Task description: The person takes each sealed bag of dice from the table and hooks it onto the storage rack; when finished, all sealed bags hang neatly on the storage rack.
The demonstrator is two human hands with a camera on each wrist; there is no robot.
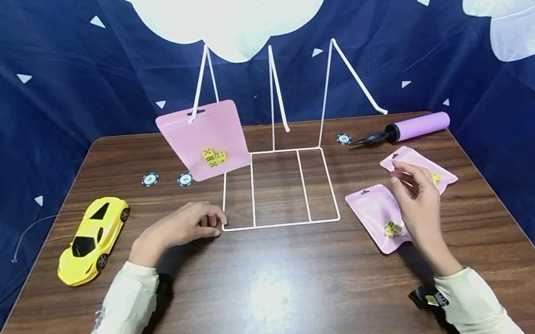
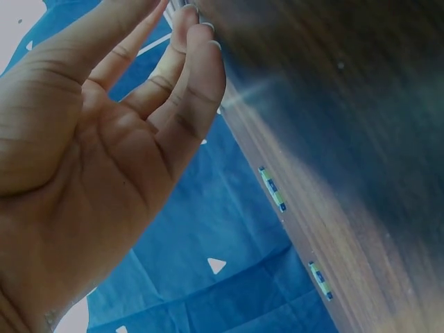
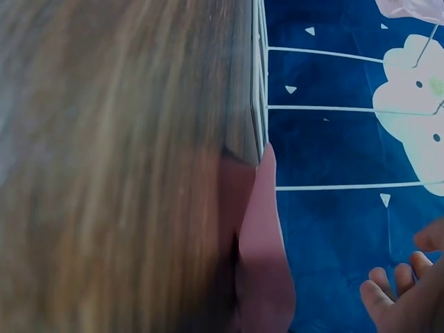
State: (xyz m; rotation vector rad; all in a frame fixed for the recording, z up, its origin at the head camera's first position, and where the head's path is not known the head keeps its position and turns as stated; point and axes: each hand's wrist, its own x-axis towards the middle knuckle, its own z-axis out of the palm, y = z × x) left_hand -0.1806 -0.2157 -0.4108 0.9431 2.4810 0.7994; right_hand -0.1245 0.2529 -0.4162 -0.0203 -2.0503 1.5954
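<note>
My left hand (image 1: pixel 179 227) lies low over the table, its curved fingertips right at the near left corner of a white wire display rack (image 1: pixel 282 225). The left wrist view shows nothing in that palm. Above the two flat pink pouches (image 1: pixel 371 212) on the right, my right hand (image 1: pixel 419 204) hovers with loosely bent fingers and no object in them. It partly covers both pouches, which show yellow dice pictures or windows. Another pink pouch (image 1: pixel 211 126) hangs by its slot from the rack's left hook, with yellow dice (image 1: pixel 214 157) showing low on it.
The rack's middle hook (image 1: pixel 278 89) and right hook (image 1: pixel 355 74) carry nothing. A yellow toy car (image 1: pixel 95 241) stands at left. Several poker chips (image 1: pixel 150 179) lie at the back. A purple hand pump (image 1: pixel 421 126) lies behind the right pouches. Blue printed cloth (image 1: pixel 100 71) surrounds the table.
</note>
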